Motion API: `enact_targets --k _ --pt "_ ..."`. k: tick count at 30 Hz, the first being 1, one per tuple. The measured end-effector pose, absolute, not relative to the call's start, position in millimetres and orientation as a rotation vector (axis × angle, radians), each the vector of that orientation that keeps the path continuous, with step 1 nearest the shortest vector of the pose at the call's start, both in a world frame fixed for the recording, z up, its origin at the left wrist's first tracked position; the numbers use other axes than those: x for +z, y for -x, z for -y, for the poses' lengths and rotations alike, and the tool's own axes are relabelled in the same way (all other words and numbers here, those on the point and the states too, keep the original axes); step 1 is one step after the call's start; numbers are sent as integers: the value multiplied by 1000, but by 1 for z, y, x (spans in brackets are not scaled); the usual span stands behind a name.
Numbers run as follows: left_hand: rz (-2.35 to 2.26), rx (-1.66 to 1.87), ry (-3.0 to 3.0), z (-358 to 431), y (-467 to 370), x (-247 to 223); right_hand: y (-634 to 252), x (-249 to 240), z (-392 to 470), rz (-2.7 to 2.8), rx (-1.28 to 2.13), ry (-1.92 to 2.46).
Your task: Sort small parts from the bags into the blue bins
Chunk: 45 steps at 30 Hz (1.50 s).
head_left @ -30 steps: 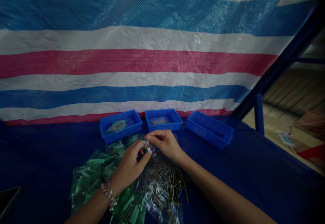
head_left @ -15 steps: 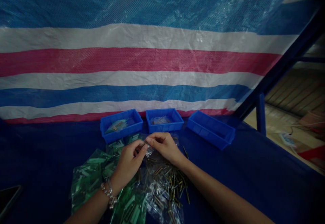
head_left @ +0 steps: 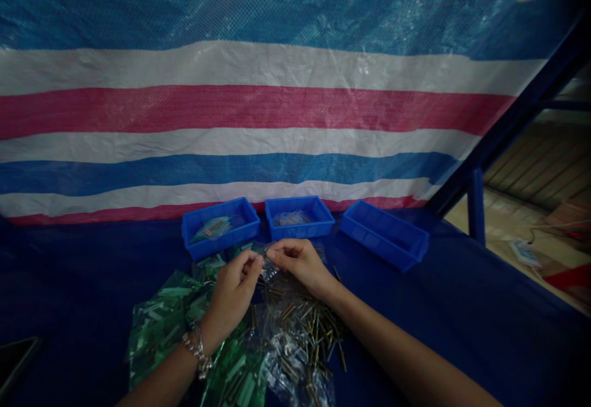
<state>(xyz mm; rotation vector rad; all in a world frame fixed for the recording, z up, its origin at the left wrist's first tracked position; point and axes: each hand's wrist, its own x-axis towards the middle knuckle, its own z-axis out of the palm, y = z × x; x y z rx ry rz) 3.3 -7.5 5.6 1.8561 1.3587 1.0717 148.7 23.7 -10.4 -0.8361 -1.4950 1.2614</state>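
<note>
My left hand (head_left: 234, 287) and my right hand (head_left: 299, 265) are close together over the pile, both closed in a pinch with their fingertips almost meeting. A small clear plastic bag (head_left: 269, 271) hangs at the fingertips, mostly against the right hand. Something thin and dark shows between the two pinches, too small to name. Below lie loose brass-coloured metal pins (head_left: 318, 333) on crumpled clear plastic bags (head_left: 284, 354). Beside my left forearm are green-tinted plastic bags (head_left: 159, 314) with slim pieces inside.
Three blue bins stand at the back: the left bin (head_left: 194, 248) and middle bin (head_left: 302, 231) hold small bagged pieces; nothing shows in the right bin (head_left: 383, 242). A striped plastic sheet (head_left: 277, 108) hangs behind the dark blue table (head_left: 415, 327). A dark flat object (head_left: 16, 361) lies left.
My left fingertips have shifted slightly, a little apart from the right ones. Both hands stay in a pinch over the same spot; the bins and pile have not moved.
</note>
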Motion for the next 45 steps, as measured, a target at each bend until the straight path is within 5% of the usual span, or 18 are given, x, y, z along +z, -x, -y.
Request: enact_targets --k 45 --pt "-1336 1097 -1839 5 -1 -1 -149 -12 -24 1413 1284 823"
